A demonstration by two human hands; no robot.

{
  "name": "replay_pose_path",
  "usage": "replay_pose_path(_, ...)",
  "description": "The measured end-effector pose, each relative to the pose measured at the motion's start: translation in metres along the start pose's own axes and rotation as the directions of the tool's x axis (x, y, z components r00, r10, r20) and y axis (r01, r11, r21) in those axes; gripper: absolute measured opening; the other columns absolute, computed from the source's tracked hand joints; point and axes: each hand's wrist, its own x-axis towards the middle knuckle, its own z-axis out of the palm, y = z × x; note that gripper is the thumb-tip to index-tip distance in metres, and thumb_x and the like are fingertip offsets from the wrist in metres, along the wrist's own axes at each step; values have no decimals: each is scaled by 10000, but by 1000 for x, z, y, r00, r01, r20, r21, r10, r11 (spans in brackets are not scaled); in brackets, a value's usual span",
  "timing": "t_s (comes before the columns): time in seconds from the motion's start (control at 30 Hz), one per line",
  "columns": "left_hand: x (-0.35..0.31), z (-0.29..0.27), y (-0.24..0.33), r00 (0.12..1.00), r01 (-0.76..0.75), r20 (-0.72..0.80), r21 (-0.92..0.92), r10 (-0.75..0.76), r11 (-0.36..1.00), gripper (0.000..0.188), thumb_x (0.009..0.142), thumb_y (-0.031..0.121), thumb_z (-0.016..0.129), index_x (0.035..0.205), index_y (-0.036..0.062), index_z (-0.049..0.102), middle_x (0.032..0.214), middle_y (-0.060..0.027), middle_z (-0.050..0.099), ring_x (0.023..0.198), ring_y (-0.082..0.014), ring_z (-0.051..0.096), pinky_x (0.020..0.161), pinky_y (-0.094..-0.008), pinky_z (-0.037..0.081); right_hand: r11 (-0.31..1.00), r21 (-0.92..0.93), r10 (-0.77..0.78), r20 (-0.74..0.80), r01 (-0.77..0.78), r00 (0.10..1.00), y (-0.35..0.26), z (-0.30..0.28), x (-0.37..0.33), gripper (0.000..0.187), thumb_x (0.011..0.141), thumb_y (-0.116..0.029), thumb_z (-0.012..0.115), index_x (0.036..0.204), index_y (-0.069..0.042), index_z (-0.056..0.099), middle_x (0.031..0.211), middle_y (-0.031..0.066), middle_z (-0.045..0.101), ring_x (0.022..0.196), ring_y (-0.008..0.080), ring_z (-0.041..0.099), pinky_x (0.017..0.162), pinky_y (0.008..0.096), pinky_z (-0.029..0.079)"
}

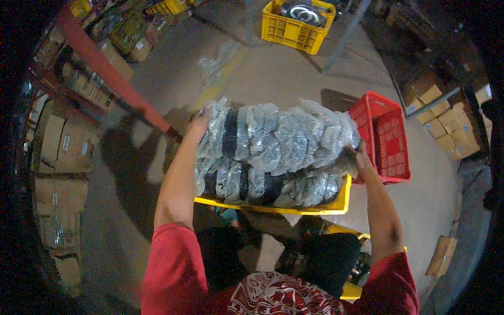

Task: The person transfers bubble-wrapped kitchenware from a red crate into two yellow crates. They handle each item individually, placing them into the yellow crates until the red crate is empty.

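Bundle (278, 139): a long stack of dark round parts wrapped in clear bubble film, lying crosswise at the centre of the frame. We grip it at both ends. Our left hand (199, 123) presses flat against the left end, fingers spread upward over the film. Our right hand (357, 157) clasps the right end, fingers curled round the lower edge of the wrap. Both hands are closed on the bundle.

Directly beneath it sits a second wrapped bundle (268, 186) of the same kind, resting in a yellow crate (325, 207) just below centre. We cannot tell whether the upper bundle touches the lower one or is lifted clear.

A red crate (386, 139) stands on the concrete floor (273, 73) to the right of centre, just beside our right hand. Another yellow crate (296, 26) holding dark coiled parts stands at the top of the frame, well apart. A loose sheet of clear film (212, 65) lies on the floor at upper centre-left. A red rack beam (110, 79) runs diagonally through the upper left, with cartons (63, 142) shelved behind it. More cartons (443, 123) are stacked at the right edge.
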Motion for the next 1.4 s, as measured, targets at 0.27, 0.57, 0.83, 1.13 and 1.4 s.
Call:
replay_pose_path(0.27,10,-92,-80,980,107,186,-163,-76,981,780,921,677,421,1393,60,490,1320,-135,550,1163,-275,520,971,-381,420,964,204,249,-489,-168,836,84,-98,-182,874,929,-640,491,1528,-62,223,1434,203,452,1241,347,492,987,452,436)
replay_pose_path(0.57,-121,-169,-101,962,178,233,-131,-144,975,614,945,554,466,1370,112,510,1221,-86,576,1011,-231,540,847,-364,436,645,614,763,-553,-454,336,386,-152,-514,613,905,-564,563,1208,-31,580,898,111,608,705,237,607,593,383,498)
replay_pose_path(0.83,-203,-209,-118,902,375,211,53,-378,925,478,967,444,505,1350,159,529,1133,-43,598,875,-192,557,736,-348,450,728,59,507,-717,-683,479,484,-57,-469,454,838,-368,637,1055,31,633,948,296,665,941,453,639,816,522,490)
replay_pose_path(1.13,-273,-159,-66,895,272,345,86,-285,958,430,984,340,487,1341,104,530,987,-24,609,774,-163,559,628,-292,430,657,346,735,-493,-670,465,506,-59,-475,582,875,-416,629,1258,-5,476,1081,242,621,913,392,630,835,498,496)
replay_pose_path(1.4,-315,-119,-15,968,-108,249,491,-21,864,419,925,281,669,1228,7,573,858,-57,617,690,-122,540,568,-293,416,385,489,768,-640,-783,-21,561,-93,-479,820,833,-402,697,1426,2,301,1244,215,543,1006,342,622,895,478,503)
